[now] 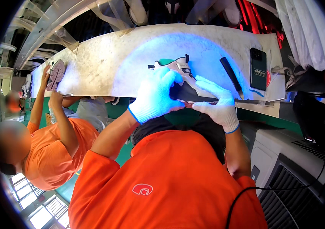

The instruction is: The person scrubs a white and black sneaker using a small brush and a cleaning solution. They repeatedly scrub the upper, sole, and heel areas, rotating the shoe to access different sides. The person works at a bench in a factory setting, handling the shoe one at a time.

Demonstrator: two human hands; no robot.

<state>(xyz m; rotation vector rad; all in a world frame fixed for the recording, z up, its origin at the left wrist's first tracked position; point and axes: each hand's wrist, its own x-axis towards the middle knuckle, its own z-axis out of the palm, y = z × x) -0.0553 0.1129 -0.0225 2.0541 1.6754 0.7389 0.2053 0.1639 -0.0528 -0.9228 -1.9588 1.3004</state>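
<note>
A shoe (185, 91) with a dark upper, light trim, black tabs and a teal lining is held at the near edge of the table, under bluish light. My left hand (154, 95), in a white knit glove, grips its left side, with fingers over the upper and the thumb low by the near edge. On the shoe's right end is my right hand (220, 105), also gloved, its fingers along the far side and its thumb on the near side. The gloves hide part of the shoe, and the underside is mostly out of sight.
A long pale table (97, 72) runs across. To the right lie a black-handled tool (230, 74) with a narrow light tip and a dark phone (258, 70). At left, a co-worker in orange holds another shoe (55, 75), sole showing. A grey machine (273, 152) stands at lower right.
</note>
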